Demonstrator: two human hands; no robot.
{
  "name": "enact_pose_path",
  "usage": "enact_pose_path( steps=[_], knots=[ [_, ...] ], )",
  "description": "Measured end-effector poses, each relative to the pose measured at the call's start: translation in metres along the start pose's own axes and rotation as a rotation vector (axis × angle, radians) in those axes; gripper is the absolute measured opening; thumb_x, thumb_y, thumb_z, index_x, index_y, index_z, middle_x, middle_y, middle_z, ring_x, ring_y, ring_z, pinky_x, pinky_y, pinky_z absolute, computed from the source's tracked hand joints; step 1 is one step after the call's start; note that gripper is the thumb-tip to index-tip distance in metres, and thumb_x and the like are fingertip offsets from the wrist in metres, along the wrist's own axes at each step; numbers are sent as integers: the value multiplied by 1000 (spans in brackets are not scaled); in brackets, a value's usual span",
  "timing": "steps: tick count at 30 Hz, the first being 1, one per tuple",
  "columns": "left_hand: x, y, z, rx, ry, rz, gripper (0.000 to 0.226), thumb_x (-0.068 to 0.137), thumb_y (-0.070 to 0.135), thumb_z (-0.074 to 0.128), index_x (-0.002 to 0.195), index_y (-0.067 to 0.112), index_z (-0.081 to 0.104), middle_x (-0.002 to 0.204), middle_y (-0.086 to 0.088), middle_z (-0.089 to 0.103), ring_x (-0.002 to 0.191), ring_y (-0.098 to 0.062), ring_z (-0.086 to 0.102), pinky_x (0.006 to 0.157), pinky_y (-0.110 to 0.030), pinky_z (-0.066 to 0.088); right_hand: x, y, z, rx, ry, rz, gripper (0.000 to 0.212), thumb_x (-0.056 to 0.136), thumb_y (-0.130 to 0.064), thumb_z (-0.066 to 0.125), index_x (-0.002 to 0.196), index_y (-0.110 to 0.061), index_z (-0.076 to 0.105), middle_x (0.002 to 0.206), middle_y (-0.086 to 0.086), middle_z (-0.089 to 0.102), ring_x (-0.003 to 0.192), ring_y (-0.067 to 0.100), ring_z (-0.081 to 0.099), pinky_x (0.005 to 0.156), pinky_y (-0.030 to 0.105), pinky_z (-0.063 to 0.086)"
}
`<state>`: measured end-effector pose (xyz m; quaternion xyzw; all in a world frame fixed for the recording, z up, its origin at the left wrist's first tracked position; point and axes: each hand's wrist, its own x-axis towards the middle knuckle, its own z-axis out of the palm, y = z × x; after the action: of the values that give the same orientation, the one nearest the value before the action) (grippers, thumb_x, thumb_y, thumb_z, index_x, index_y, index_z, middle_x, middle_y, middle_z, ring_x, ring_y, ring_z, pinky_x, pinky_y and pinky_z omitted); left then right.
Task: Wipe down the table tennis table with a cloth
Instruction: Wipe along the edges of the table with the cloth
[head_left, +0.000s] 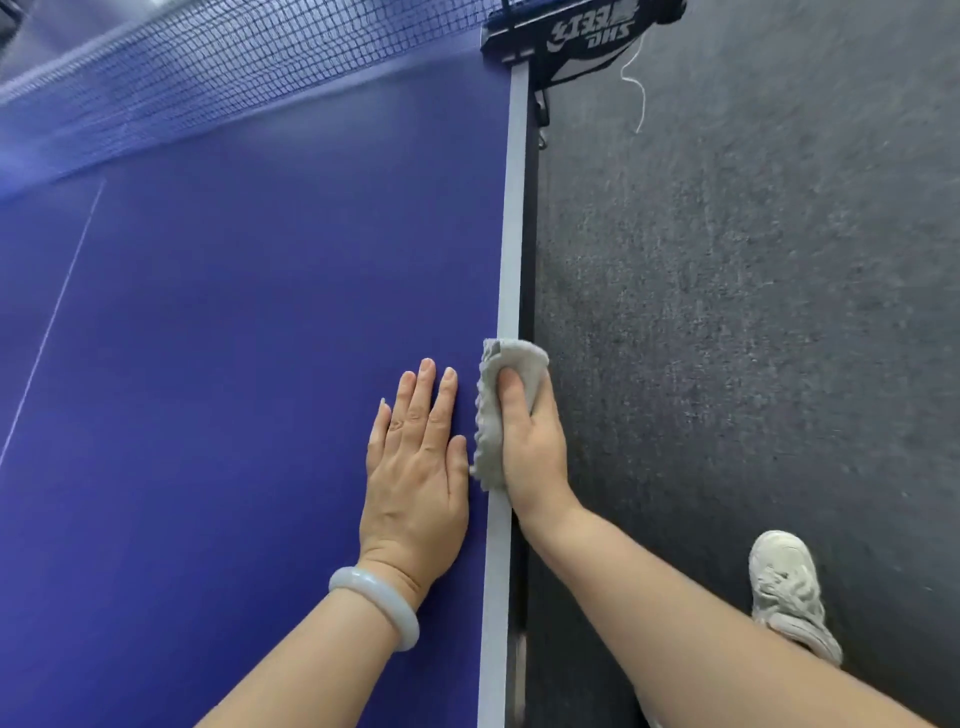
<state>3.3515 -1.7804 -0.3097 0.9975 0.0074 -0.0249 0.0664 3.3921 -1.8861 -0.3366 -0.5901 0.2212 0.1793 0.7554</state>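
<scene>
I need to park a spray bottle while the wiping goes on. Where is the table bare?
The table is bare from the net down to the left hand, and across to the thin centre line. It is crowded only at the white side edge, where the right hand grips the cloth right beside the flat left hand.

Left hand (415, 467) flat on the surface (234, 338), near its right edge; right hand (532, 447) just beside it, on that edge, cloth (488, 415) under its fingers; net (208, 78) across the far end, clamp (576, 36) at far right; floor (753, 312) right of the surface; shoe (789, 592) on it, near right.
</scene>
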Motion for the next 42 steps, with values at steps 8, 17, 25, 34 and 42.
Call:
enact_pose_path(
  steps=[8,17,25,34,42],
  knots=[
    [0,3,-1,-15,-3,-10,59,98,35,14,156,22,16,164,6,7,151,-7,-1,124,-39,4,-27,21,-7,-47,-21,-49,63,84,-70,47,125,-23,52,116,11,63,110,34,61,98,55,47],
    [-2,5,-2,-50,32,-12,59,97,33,17,156,23,18,163,8,7,150,-6,1,123,-34,1,-46,47,-12,14,-51,-165,74,99,-51,46,159,-24,12,164,-5,19,149,4,17,124,32,17],
    [-2,5,-2,-38,62,-15,57,99,28,20,156,21,20,164,3,12,151,-13,6,123,-34,2,-107,80,-13,-9,-39,-68,79,89,-74,36,149,-23,36,145,0,50,134,14,46,114,36,36],
    [-1,3,0,-51,82,-7,51,105,19,29,156,21,21,164,3,13,151,-13,8,123,-34,3,-130,86,-18,6,-40,-9,81,84,-79,37,146,-27,37,134,2,51,120,28,57,101,52,46],
    [-4,7,-2,-51,83,-20,50,106,21,28,155,21,22,163,2,15,151,-13,9,123,-34,5,-171,101,-25,2,-47,70,60,75,-77,48,117,-34,52,108,-5,65,99,19,66,88,47,54]
  ],
)
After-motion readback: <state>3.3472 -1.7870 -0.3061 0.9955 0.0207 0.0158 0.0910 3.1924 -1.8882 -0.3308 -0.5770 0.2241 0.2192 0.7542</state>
